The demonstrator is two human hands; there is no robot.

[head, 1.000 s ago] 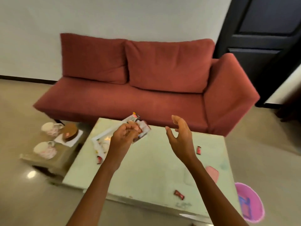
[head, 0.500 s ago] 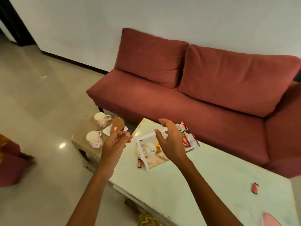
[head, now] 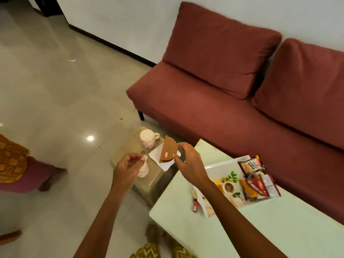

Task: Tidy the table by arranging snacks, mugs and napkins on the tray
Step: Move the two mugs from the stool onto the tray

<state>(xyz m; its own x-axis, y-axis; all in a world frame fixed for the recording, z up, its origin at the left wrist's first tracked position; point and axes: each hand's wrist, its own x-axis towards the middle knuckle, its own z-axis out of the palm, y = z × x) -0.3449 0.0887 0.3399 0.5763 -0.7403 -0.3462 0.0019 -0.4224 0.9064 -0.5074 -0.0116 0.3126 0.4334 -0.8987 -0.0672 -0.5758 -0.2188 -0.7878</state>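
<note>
Partway through, by the look of it. Tray sits on the pale tabletop at about 3 o'clock in frame, already carrying the snack packets along its far-right end. Still loose: a small red wrapper on the tabletop just beside the tray's near-left edge.

Left to move: two floral mugs and the napkins, all on a low side table near centre frame, to the left of the big tabletop. Far mug stands upright at 12 o'clock of the side table. Near mug is at 9 o'clock of it, partly hidden behind the left hand. That hand is curled, fingertips pinched at the mug's rim (can't tell if it really grips). White napkins lie under a brown half-round pack (contents unclear). Right hand has thumb and fingers parted, closing around the pack's right edge, touching or nearly.

Around: red sofa at 1 o'clock, shiny floor, someone's patterned clothing at 9 o'clock. Path from side table to tray looks clear; only the snacks crowd the tray's right end.
</note>
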